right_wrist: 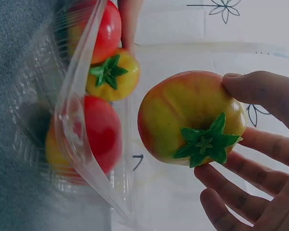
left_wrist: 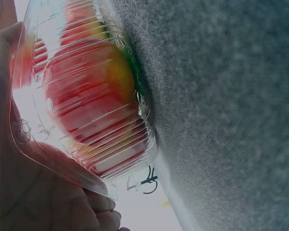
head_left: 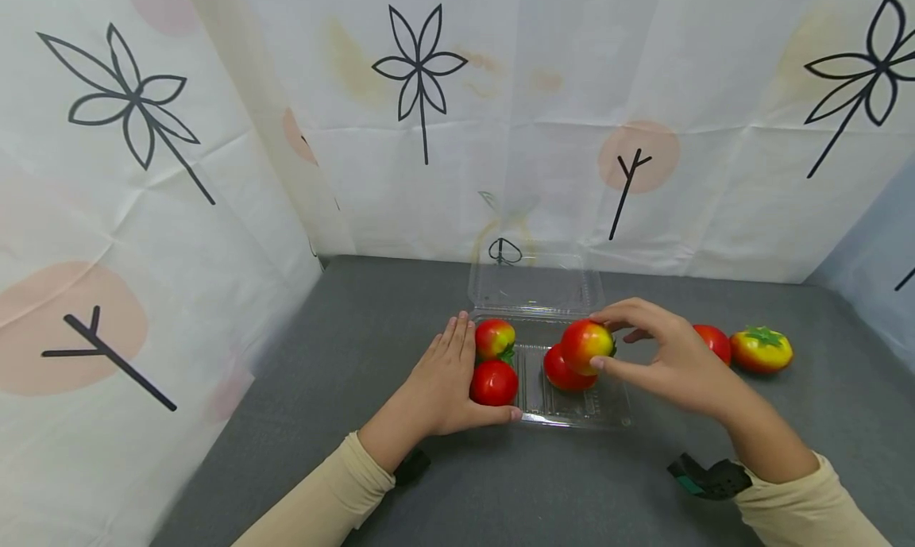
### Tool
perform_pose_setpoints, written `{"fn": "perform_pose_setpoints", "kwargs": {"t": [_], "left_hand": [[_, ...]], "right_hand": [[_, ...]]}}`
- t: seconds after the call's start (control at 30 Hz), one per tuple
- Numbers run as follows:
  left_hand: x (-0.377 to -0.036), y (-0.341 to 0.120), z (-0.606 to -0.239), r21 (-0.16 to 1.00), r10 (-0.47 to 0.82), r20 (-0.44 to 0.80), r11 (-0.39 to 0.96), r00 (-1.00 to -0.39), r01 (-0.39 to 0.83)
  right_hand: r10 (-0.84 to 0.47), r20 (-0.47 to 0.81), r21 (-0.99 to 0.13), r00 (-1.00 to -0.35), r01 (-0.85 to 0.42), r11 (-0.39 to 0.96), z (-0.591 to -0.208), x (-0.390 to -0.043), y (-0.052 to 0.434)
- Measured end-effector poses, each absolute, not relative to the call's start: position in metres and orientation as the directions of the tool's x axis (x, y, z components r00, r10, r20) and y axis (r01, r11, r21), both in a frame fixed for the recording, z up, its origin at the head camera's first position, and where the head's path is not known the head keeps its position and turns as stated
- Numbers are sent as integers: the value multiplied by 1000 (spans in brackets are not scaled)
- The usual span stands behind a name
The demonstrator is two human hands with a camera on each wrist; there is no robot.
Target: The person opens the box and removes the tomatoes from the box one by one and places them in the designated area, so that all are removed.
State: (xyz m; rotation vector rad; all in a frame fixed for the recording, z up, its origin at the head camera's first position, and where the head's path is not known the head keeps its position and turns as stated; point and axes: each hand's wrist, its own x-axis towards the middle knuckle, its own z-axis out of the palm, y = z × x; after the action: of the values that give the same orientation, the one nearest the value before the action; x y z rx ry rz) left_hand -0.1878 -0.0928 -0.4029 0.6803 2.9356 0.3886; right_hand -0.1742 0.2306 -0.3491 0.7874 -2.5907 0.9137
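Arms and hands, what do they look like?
The left sleeve and right sleeve are beige; the left hand and right hand are bare. A black attachment with a green patch shows near the right sleeve, a black piece near the left.

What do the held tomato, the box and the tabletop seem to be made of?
Held tomato: probably glossy plastic or coated foam, judging by its smooth sheen and neat star-shaped green top; real fruit can't be ruled out.
Box: thin, shiny clear plastic; things show through its ribbed walls.
Tabletop: matte grey, apparently cloth-covered, since the left wrist view shows a fine fabric-like grain.
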Motion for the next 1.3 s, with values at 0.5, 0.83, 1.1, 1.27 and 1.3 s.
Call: {"fn": "perform_pose_setpoints", "kwargs": {"t": [0.5, 0.83, 1.1, 1.27, 1.3], "left_hand": [[-188, -92, -403, 267, 442, -49, 870, -896, 415], [-188, -92, -404, 264, 445, -38, 868, -895, 421], [-188, -92, -403, 273, 444, -42, 867, -895, 417], [-188, -93, -403, 278, 445, -41, 865, -894, 418], [-188, -93, -404, 279, 446, -42, 865, -894, 418]], "right_hand": [[-330, 483, -501, -811, -565, 656, -340, -177, 254], [-274, 486, -522, -830, -527, 671, -339, -183, 270], [-237, 449, -550, -861, -476, 687, -340, -188, 281], [-222, 413, -549, -883, -436, 713, -340, -190, 289], [-220, 406, -548, -887, -429, 718, -341, -190, 291]]}}
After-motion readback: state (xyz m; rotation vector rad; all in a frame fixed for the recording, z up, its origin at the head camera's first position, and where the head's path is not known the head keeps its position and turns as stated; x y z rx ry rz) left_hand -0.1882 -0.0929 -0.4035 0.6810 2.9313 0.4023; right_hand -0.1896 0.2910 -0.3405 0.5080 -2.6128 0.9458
